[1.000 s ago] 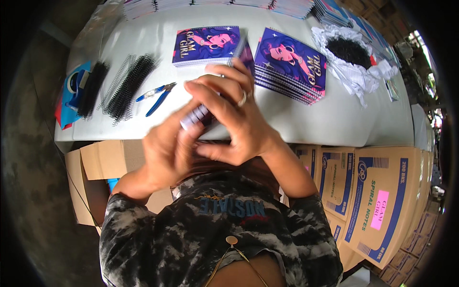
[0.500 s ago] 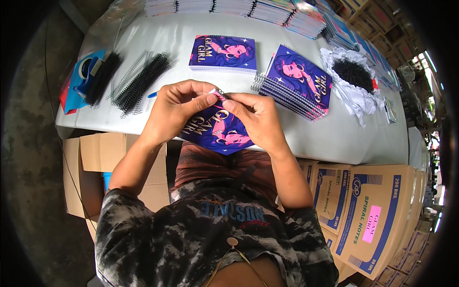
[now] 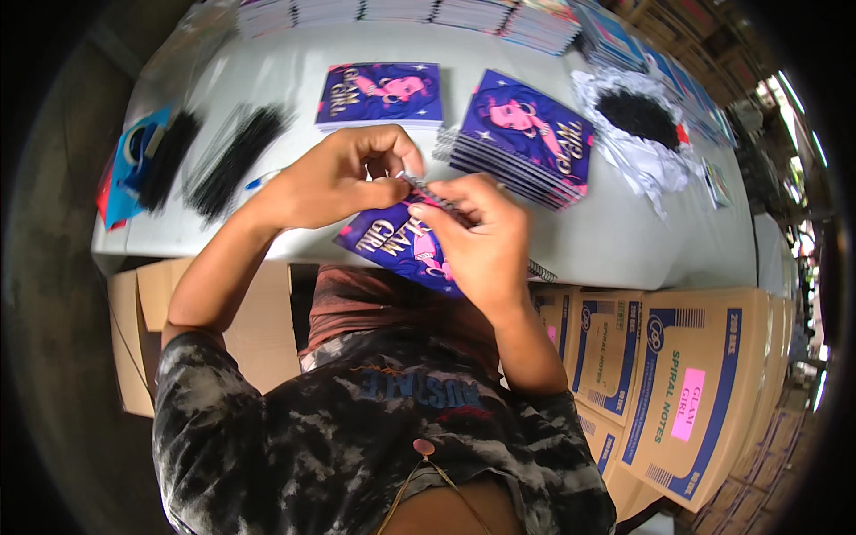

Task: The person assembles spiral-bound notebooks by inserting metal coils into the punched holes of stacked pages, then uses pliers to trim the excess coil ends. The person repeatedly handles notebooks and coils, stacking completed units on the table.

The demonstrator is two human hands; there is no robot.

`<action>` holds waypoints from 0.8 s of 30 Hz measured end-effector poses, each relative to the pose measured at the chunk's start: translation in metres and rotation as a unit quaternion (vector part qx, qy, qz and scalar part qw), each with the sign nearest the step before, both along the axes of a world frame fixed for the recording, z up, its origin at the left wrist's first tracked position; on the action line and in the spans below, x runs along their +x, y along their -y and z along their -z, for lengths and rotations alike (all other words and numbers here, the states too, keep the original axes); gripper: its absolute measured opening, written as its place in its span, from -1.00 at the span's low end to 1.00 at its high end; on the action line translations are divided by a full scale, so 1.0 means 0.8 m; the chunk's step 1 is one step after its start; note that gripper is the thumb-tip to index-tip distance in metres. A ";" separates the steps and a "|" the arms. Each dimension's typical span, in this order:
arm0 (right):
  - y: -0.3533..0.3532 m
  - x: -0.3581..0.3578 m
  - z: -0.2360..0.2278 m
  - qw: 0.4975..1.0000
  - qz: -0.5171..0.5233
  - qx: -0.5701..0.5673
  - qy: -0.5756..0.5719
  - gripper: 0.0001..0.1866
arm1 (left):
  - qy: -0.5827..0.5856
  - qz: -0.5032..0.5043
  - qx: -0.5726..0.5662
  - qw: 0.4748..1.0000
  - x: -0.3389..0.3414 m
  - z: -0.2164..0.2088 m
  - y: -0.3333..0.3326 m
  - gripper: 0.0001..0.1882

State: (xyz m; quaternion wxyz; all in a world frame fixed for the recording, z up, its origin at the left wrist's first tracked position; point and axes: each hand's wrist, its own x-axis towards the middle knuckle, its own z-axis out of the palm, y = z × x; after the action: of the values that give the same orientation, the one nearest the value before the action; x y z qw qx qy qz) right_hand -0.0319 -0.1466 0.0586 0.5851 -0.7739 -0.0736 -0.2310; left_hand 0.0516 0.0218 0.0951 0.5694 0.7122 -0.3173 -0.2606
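Observation:
A notebook [image 3: 390, 239] with a purple, illustrated cover is held over the table's near edge, tilted, in both hands. A dark spiral coil [image 3: 437, 198] runs along its upper edge, and the coil's tail sticks out past my right wrist. My left hand [image 3: 343, 183] is closed at the upper corner, thumb and fingers pinching near the coil's end. My right hand [image 3: 486, 236] is closed over the coiled edge, its thumb on the cover. The fingers hide part of the binding.
On the white table [image 3: 624, 245] lie a flat notebook stack [image 3: 379, 94], a coil-bound stack [image 3: 522, 134], bundles of black coils [image 3: 236, 160], a blue pen [image 3: 259, 182] and a tape roll [image 3: 138, 144]. Black coils [image 3: 637, 116] rest on white wrapping. Cartons [image 3: 687, 392] stand right, an open box [image 3: 236, 321] left.
My right hand has moved down and right along the notebook's edge. More of the coil now shows, including its tail. The whole view has shifted slightly.

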 end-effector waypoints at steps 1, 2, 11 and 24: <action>0.012 -0.003 -0.008 0.999 0.000 0.040 -0.006 -0.77 | 0.073 -0.006 -0.028 0.997 -0.004 0.000 0.007 -0.89; 0.032 -0.004 -0.017 0.998 0.020 0.044 0.044 -0.77 | 0.129 0.003 0.004 0.992 -0.003 -0.003 0.011 -0.83; 0.193 0.057 0.054 0.916 0.350 0.108 0.166 -0.39 | 0.247 -0.444 -0.087 0.857 0.076 0.051 0.185 -0.63; 0.188 0.090 0.142 0.908 0.400 0.076 0.099 -0.68 | 0.212 -0.496 0.067 0.839 0.103 0.140 0.187 -0.53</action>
State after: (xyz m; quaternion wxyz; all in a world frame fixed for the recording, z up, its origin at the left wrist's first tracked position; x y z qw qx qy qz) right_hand 0.0401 -0.2970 -0.0553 0.4906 -0.6648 0.2021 -0.5259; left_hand 0.1343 -0.1274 -0.0167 0.4924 0.8484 -0.0158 0.1936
